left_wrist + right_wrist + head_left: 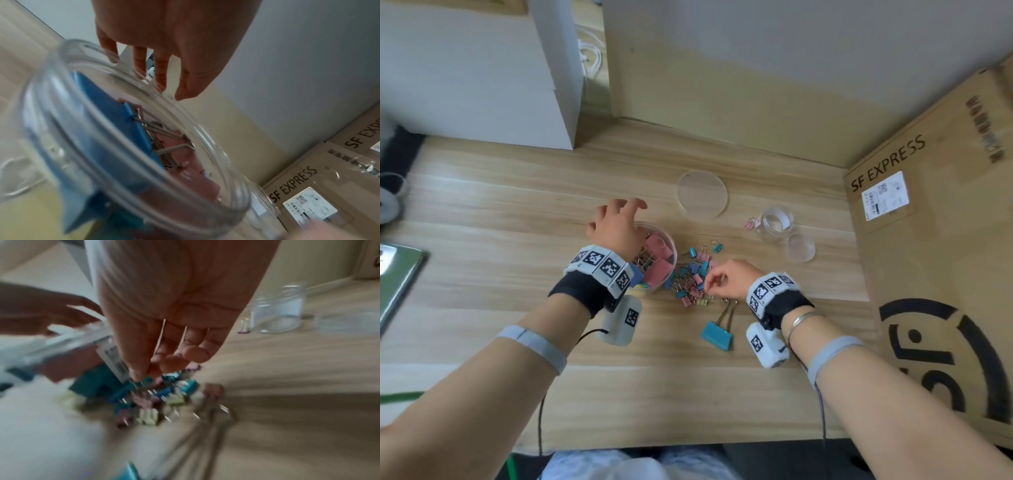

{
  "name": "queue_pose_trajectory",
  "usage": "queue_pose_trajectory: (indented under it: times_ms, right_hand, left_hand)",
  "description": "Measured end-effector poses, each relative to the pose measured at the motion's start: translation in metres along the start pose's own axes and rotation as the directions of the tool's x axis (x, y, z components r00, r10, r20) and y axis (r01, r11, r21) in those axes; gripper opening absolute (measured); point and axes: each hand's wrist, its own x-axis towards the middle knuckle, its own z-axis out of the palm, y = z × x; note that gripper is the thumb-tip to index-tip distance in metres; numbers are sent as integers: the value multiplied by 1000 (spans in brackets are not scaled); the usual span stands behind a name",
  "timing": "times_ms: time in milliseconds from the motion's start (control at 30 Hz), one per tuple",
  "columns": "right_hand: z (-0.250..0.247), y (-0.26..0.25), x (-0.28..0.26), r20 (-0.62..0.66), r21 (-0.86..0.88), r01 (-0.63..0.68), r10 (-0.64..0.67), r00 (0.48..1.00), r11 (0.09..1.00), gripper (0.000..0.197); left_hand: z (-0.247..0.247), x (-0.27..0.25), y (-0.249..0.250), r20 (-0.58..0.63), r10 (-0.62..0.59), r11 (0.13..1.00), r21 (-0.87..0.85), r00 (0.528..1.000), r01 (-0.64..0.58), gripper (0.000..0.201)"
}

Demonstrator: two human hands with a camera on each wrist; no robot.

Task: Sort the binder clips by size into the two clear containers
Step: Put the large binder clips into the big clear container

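A large clear container (pixel 671 246) (pixel 236 199) holds large pink clips (pixel 659 270) and a large blue clip (pixel 115 116). My left hand (pixel 619 209) (pixel 164 78) hovers over its far rim, fingers straight and holding nothing. To its right lies a pile of small clips (pixel 693 279) (pixel 164 397) in several colours. My right hand (pixel 710 281) (pixel 144 374) is curled down onto the pile, thumb and forefinger pinching a small clip; that view is blurred. A large teal clip (pixel 717 335) lies nearer me. The small clear container (pixel 775 222) (pixel 281 313) stands at the right, a small pink clip (pixel 750 223) beside it.
Two clear lids lie on the wooden table: a big one (pixel 702 195) at the back and a small one (pixel 799 247) by the small container. A cardboard box (pixel 928 240) walls the right side. A white box (pixel 482 85) stands back left.
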Motion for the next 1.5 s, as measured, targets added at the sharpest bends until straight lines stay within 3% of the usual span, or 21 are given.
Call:
queue_pose_trajectory:
  times_ms: [167,267,367,600,733,800,867,933,1033,1167,1267,1433,1500]
  right_hand:
    - [20,41,-14,127,-148,-44,63,990,988,17]
    - [26,44,-14,114,-238,-20,48,992,971,32]
    - [30,43,-10,137,-326,58,-14,990,943,27]
    - [25,38,-4,96,-294,51,-23,995,955,22]
    - [12,28,-8,114,-251,77,-49,992,965,17]
    - [1,21,-10,56,-137,76,-69,996,988,15]
    - [-15,9,-10,-76,44,65,-62,995,997,11]
    - [-31,-10,-4,-205,116,97,-72,976,988,10]
    - [-44,-51,12,-274,3,158,-151,950,988,12]
    - [-34,-88,40,-212,-182,119,-157,965,976,13]
    - [-28,-100,47,-240,-217,57,-110,965,974,13]
    - [-23,-110,49,-231,-300,35,-108,967,953,17]
    - [-20,-111,53,-249,-272,46,-116,962,961,14]
  left_hand:
    - [10,11,-7,128,7,1000,-31,992,-3,29]
    - [14,11,-10,88,30,999,15,996,-32,29]
    - [14,12,-11,95,18,1000,2,995,-19,29]
    - [9,14,-13,156,-12,996,-88,988,26,29]
    - [4,14,-17,225,-51,950,-289,973,116,30]
    - [1,14,-22,260,-72,903,-393,963,173,29]
    - [-2,13,-28,291,-88,868,-447,953,217,28]
    - [-5,9,-31,300,-94,845,-481,949,236,27]
    - [-8,4,-33,322,-99,871,-428,941,239,32]
    - [-11,2,-37,321,-128,867,-423,938,263,35]
    - [-12,6,-42,291,-157,864,-423,944,274,36]
    - [-21,8,-42,351,-190,772,-524,917,361,44]
    - [-26,9,-41,377,-173,787,-503,910,357,48]
